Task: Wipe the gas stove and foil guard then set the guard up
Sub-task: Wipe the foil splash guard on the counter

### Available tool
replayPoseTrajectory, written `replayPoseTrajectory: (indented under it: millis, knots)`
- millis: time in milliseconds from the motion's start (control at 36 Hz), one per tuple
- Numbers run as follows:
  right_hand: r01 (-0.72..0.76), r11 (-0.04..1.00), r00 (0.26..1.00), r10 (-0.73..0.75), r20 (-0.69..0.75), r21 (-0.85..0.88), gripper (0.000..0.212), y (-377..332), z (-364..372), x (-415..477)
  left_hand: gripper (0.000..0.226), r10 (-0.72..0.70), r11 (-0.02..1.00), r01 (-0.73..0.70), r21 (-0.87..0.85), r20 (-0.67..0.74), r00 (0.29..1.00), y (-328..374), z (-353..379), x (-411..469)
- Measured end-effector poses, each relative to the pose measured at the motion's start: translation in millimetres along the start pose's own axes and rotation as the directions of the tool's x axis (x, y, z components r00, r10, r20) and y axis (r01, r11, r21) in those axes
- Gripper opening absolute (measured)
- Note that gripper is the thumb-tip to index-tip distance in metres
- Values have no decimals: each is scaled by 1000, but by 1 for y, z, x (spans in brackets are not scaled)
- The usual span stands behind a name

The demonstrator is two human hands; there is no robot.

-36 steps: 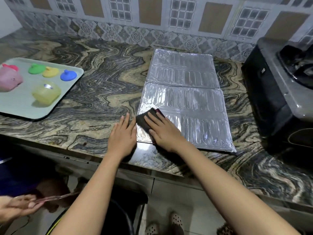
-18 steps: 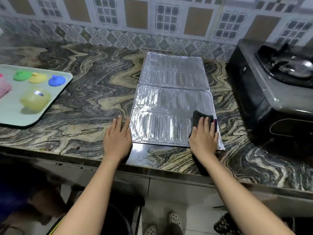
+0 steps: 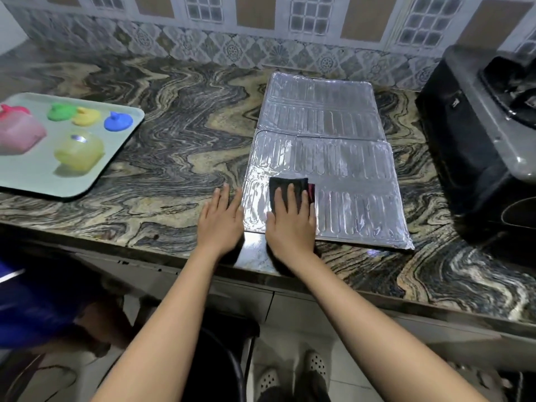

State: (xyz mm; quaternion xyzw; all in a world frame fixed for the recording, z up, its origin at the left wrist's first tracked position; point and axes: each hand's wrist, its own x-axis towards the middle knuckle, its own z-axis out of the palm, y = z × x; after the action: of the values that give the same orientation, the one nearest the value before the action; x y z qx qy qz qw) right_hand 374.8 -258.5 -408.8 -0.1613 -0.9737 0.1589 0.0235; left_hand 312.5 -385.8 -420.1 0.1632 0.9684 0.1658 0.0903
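Both spread flat: right hand on cloth atop foil guard, left hand on counter.

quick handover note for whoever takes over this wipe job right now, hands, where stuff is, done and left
Left hand: fingers straight, flat on the counter just beside the foil guard's near left edge, holding nothing.
Right hand: straight fingers press the dark cloth onto the near left part of the foil guard.
The guard lies flat and unfolded on the counter; the gas stove stands to its right.
Done: wiping of the guard is under way. Whether the stove has been wiped cannot be told.
Left: finish wiping the guard, then stand it up by the stove.
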Motion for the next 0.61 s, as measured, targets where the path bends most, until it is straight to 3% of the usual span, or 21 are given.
replayPoseTrajectory:
  millis: [139,250,361,611]
  knots:
    - [307,952,948,-303,100,-19,52,22,-24,-13,49,9,1000,-8,9,-54,998,10,-9,-17]
    - [417,909,893,-407,194,-15,53,52,-29,-14,49,-10,1000,11,12,-46,999,1,-4,-17]
    - [368,930,914,-365,175,21,71,72,-22,-21,49,-40,999,41,27,-49,998,-13,3,-18]
    - [70,996,996,-73,47,55,51,113,-19,-42,49,-97,995,97,-8,-60,993,-32,10,-22]
